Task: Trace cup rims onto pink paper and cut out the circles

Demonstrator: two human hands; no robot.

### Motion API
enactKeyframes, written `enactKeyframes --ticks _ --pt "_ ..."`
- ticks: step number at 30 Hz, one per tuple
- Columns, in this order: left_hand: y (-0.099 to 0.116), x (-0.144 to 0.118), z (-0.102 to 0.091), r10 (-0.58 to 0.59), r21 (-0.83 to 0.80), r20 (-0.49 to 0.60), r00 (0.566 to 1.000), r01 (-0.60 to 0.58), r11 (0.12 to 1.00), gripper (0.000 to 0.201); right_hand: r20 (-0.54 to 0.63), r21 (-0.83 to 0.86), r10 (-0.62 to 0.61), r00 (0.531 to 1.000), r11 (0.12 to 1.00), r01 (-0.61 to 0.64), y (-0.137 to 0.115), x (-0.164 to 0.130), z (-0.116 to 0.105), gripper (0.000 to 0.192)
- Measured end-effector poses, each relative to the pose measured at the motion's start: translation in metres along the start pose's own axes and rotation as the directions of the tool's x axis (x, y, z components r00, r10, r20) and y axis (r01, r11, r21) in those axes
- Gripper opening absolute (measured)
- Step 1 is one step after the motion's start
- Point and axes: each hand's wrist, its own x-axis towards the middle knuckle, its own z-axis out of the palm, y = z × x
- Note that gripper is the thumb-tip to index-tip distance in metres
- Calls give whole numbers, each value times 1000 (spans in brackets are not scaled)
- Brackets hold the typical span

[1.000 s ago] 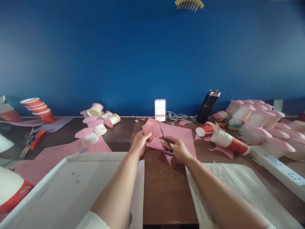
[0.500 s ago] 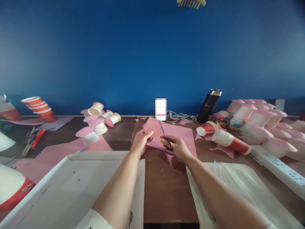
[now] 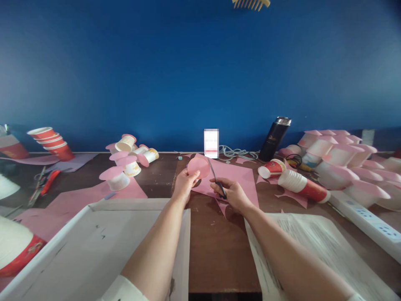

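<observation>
Pinched between the thumb and fingers of my left hand (image 3: 185,183) is a round piece of pink paper (image 3: 199,165), its face turned toward me. My right hand (image 3: 233,192) grips the dark handles of a pair of scissors (image 3: 212,168). The blades point up and away, just right of the paper's edge; whether they touch it I cannot tell. Beneath both hands a larger pink sheet (image 3: 241,177) lies on the brown table. A small pink scrap (image 3: 222,205) sits below the right hand.
Paper cups with pink discs (image 3: 116,179) stand left; many more (image 3: 344,154) are heaped right. A black flask (image 3: 274,140), stacked red cups (image 3: 307,188) and a power strip (image 3: 369,221) are on the right. A white tray (image 3: 125,251) lies front left. A phone (image 3: 211,144) leans against the wall.
The pink piece in my left hand has turned and now shows a rounder outline; its pointed upper corner no longer shows. My right hand and the scissors have shifted very slightly left.
</observation>
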Motion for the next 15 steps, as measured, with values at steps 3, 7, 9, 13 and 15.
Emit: enactKeyframes --ticks 3,7,9,13,15 --pt "-1 1 0 -1 7 5 1000 1 1000 34 -1 -1 11 1000 1000 -11 -1 0 0 53" --pt "-2 2 -1 -8 7 6 1000 8 1000 34 4 23 20 1000 1000 -20 -1 -1 1 51" --pt "-2 1 -1 -10 7 5 1000 10 1000 33 2 25 22 1000 999 -22 -1 -1 1 49" --pt "-1 1 -1 -20 -5 10 1000 20 1000 33 -6 12 23 1000 1000 -23 -1 -1 1 50" --pt "-2 1 -1 -25 -6 14 1000 25 1000 33 -7 9 24 1000 1000 -24 -1 0 1 51"
